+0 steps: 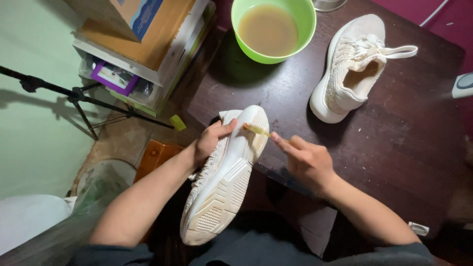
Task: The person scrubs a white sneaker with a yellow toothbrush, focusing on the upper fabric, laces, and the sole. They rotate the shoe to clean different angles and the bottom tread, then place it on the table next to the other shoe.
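Two white shoes were counted — one shoe (pixel 224 180) was gripped sole-up by the left hand (pixel 209 140), one brush (pixel 256 129) pinched in the right hand (pixel 305 160) against its toe; the second shoe (pixel 352 66) lay on the dark table (pixel 394 148) beside one green bowl (pixel 273 29).

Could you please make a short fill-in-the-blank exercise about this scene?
1. The left hand holds a white knit sneaker with its ____ facing up.
2. The right hand holds a small yellow brush against its ____ end.
3. The round green plastic bowl contains ____ liquid.

Missing words: sole; toe; brown
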